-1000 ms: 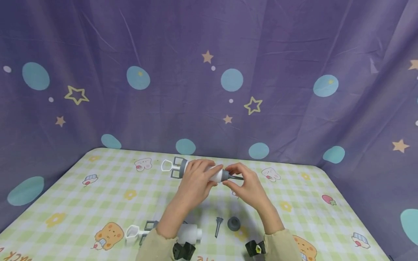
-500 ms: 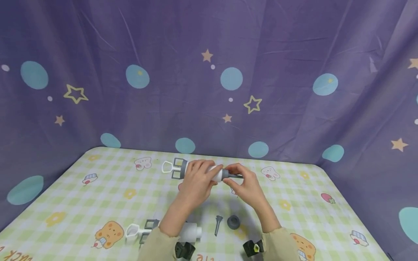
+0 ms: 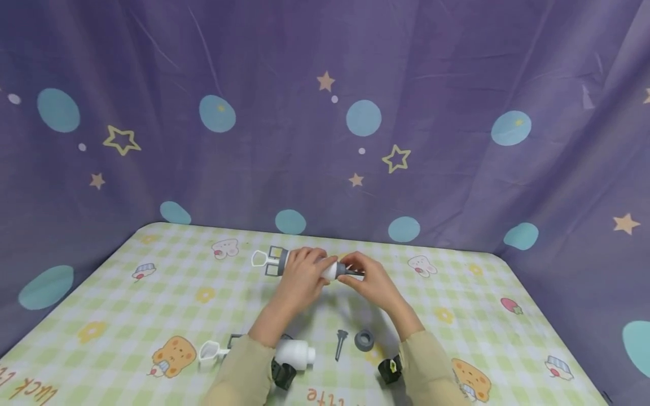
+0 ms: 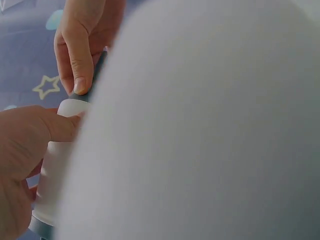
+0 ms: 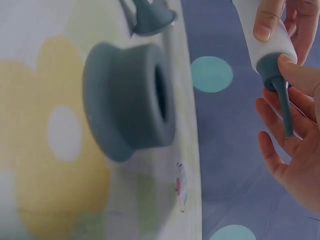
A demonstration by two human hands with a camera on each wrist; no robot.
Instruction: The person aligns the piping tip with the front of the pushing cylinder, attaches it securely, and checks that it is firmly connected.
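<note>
In the head view my left hand (image 3: pixel 301 276) grips the white barrel of an icing syringe (image 3: pixel 331 272), held level above the table. A white plunger loop and grey finger grips stick out at its left end. My right hand (image 3: pixel 373 281) pinches the grey cap at the other end. From that cap (image 5: pixel 270 65) a slim grey nozzle (image 5: pixel 284 107) points out, as the right wrist view shows. Much of the left wrist view is blocked by a blurred pale shape, but the barrel (image 4: pixel 52 170) is visible at its left.
A second white syringe (image 3: pixel 293 354) lies on the table nearby, partly behind the left sleeve, its plunger handle (image 3: pixel 209 352) showing. Beside it are a loose grey nozzle (image 3: pixel 341 344) and a grey ring-shaped cap (image 3: pixel 364 340). A patterned curtain (image 3: pixel 431 186) hangs behind the checked tablecloth (image 3: pixel 167 304).
Both hands and the syringe have shifted slightly to the left. The right hand stays at the grey cap, and the view has moved a little.
</note>
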